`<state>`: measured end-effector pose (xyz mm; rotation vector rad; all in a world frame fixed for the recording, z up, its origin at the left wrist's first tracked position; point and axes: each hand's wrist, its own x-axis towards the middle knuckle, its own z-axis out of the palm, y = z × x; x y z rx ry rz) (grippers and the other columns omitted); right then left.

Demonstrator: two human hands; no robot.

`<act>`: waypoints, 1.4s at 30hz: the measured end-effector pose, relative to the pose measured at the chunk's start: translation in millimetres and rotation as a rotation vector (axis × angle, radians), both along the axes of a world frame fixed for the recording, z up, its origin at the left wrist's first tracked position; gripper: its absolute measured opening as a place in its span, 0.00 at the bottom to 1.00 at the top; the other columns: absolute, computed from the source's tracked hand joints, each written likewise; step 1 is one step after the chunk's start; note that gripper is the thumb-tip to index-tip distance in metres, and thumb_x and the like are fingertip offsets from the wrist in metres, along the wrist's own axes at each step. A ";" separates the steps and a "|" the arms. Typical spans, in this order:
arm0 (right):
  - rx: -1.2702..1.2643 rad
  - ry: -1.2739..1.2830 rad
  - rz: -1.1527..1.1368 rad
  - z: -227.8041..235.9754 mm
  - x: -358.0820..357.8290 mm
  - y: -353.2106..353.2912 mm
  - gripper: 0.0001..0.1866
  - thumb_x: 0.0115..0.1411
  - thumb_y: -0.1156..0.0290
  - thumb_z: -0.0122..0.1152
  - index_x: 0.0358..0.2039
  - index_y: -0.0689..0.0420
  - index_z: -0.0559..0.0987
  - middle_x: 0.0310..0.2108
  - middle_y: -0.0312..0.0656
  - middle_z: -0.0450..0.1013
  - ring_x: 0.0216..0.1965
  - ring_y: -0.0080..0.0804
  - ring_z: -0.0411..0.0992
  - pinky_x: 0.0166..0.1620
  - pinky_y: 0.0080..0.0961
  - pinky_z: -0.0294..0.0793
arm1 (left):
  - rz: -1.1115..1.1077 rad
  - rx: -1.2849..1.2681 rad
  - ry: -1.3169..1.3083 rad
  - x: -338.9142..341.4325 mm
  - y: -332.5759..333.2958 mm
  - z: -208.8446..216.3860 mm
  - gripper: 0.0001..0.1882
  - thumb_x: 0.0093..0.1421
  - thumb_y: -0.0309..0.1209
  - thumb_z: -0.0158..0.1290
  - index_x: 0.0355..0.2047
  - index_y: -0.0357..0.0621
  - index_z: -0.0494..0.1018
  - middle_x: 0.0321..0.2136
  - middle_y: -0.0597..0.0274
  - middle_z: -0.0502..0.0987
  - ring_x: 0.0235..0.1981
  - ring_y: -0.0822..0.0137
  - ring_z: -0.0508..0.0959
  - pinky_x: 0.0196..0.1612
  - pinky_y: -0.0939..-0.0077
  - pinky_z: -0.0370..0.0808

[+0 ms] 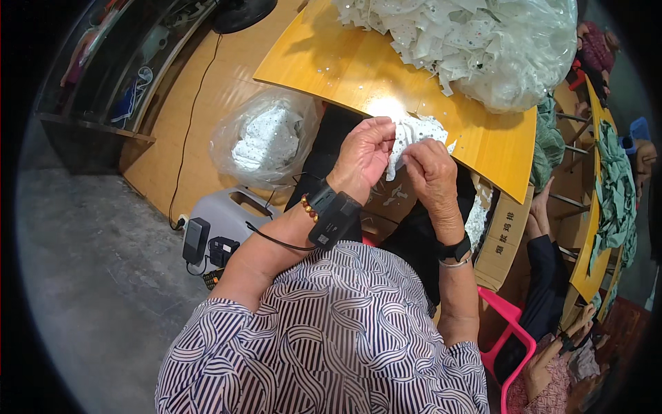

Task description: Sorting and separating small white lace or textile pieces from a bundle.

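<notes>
Between my hands hangs a small white sheet piece (422,130) with dark dots or holes, at the near edge of the yellow wooden table (331,63). My left hand (363,155) is closed, thumb and fingers pinching the piece's left side. The fingers of my right hand (436,174) are curled in a pinch at its lower right edge. Whether the dots are holes or print I cannot tell. On the table beyond lies a big heap of similar white pieces (441,45), partly inside a clear plastic bag (527,76).
On the floor to the left stands a clear bag (265,138) of spotted pieces, near a grey case-like unit (217,210) with a cable. A cardboard box (502,238) and a pink chair (509,310) are at my right. Farther right, other people sit by tables with green cloth (614,200).
</notes>
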<state>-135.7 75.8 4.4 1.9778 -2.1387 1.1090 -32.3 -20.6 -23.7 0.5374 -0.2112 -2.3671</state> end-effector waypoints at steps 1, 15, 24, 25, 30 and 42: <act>0.018 -0.066 0.007 1.6 0.6 -0.3 0.04 0.44 0.75 0.57 0.24 0.57 0.73 0.21 0.42 0.65 0.26 0.41 0.65 0.29 0.31 0.65 | -0.001 -0.023 -0.031 0.1 0.6 -0.7 0.09 0.50 0.16 0.50 0.33 0.34 0.66 0.26 0.57 0.71 0.28 0.67 0.73 0.36 0.75 0.72; 0.050 -0.704 -0.170 -12.6 -3.1 -7.1 0.13 0.49 0.73 0.59 0.36 0.63 0.72 0.19 0.37 0.70 0.20 0.20 0.67 0.24 0.18 0.68 | -0.060 -0.259 -0.101 1.5 1.2 -11.7 0.17 0.44 0.11 0.48 0.36 0.34 0.69 0.33 0.55 0.73 0.34 0.66 0.74 0.42 0.77 0.71; 0.136 -1.081 -0.207 -1.9 2.3 -14.0 0.14 0.51 0.72 0.59 0.37 0.66 0.72 0.19 0.34 0.69 0.16 0.15 0.63 0.18 0.12 0.64 | -0.089 -0.285 -0.064 6.5 -2.5 3.0 0.17 0.42 0.12 0.45 0.35 0.33 0.69 0.29 0.59 0.72 0.30 0.70 0.73 0.35 0.82 0.72; 0.111 -1.117 -0.194 -2.4 1.4 -15.0 0.13 0.51 0.72 0.59 0.36 0.65 0.73 0.19 0.34 0.69 0.16 0.15 0.64 0.18 0.12 0.64 | -0.100 -0.304 -0.064 5.9 -3.1 1.7 0.17 0.42 0.12 0.45 0.36 0.33 0.69 0.29 0.59 0.72 0.29 0.70 0.73 0.36 0.81 0.72; -0.067 -1.329 -0.234 0.5 -14.1 -3.0 0.10 0.52 0.74 0.57 0.36 0.63 0.75 0.19 0.34 0.69 0.16 0.16 0.65 0.18 0.11 0.65 | -0.158 -0.319 0.040 7.0 -9.6 -3.3 0.19 0.42 0.12 0.48 0.38 0.35 0.69 0.34 0.58 0.73 0.36 0.66 0.74 0.42 0.76 0.71; 0.221 0.519 -0.832 22.3 -78.6 137.7 0.11 0.48 0.72 0.59 0.33 0.62 0.75 0.30 0.42 0.71 0.32 0.37 0.69 0.37 0.26 0.67 | -0.320 -0.522 0.110 9.3 -7.0 35.3 0.24 0.41 0.11 0.46 0.42 0.34 0.67 0.31 0.56 0.75 0.32 0.69 0.76 0.39 0.78 0.73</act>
